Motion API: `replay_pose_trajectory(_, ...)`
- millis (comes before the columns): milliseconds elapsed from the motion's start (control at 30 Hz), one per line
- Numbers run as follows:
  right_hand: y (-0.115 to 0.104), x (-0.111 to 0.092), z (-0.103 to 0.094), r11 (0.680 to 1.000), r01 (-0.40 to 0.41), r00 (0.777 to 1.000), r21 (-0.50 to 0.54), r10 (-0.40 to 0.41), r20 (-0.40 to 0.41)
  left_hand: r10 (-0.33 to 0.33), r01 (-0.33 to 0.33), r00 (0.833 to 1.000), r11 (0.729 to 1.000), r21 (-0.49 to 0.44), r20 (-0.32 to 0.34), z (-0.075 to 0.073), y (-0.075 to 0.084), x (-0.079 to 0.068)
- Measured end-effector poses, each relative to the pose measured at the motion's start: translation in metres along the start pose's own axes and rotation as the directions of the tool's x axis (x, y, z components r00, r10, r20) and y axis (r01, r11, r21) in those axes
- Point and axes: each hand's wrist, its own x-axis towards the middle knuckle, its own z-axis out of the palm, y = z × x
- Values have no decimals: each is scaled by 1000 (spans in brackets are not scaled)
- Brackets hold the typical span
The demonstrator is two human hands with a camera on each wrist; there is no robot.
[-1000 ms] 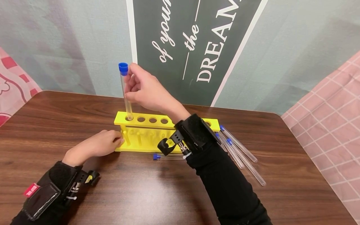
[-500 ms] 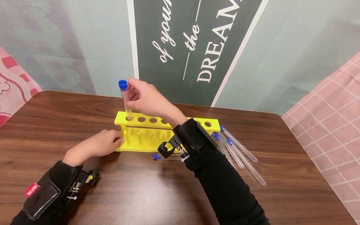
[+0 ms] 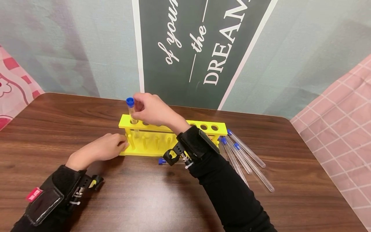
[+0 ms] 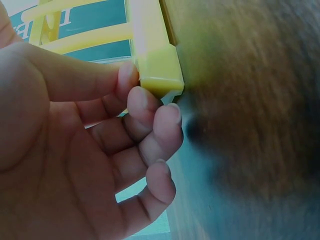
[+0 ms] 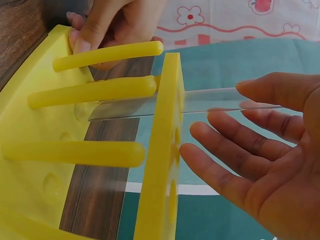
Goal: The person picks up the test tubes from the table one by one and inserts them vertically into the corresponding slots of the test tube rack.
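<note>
A yellow test tube rack (image 3: 150, 151) stands upright on the table. My right hand (image 3: 153, 109) pinches a clear test tube (image 5: 207, 101) between thumb and fingertip, its other fingers spread near the rack's top bar. The tube's blue cap (image 3: 130, 102) is uppermost, and its body passes down through the leftmost hole. In the right wrist view its lower end is close to the dimpled base. At the rack's left end, my left hand (image 3: 105, 147) holds the base corner, with thumb and index finger at the yellow edge (image 4: 161, 82) in the left wrist view.
Several capped test tubes (image 3: 255, 167) lie fanned out to the right of the rack. Another tube with a blue cap (image 3: 161, 161) lies along the rack's front, partly behind the right wrist strap. A fabric backdrop (image 3: 72, 48) rises behind the table (image 3: 121, 199).
My right hand has moved down with the test tube, which has gone from the rim of the leftmost hole to well below the top bar. The left hand stays at the base.
</note>
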Motion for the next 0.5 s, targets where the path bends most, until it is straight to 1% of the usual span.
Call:
replay_pose_trajectory(67, 1, 1, 0, 1000, -3, 1000, -18, 3, 7, 1, -1, 1000, 1000, 3, -1, 0, 0, 0)
replay_pose_trajectory(333, 2, 1, 2, 999, 5, 1000, -38, -4, 15, -11, 11, 1000, 1000, -4, 7, 0, 0, 0)
replay_pose_trajectory(500, 1, 1, 1, 999, -18, 1000, -40, 19, 21, -14, 14, 1000, 1000, -4, 9, 0, 0, 0)
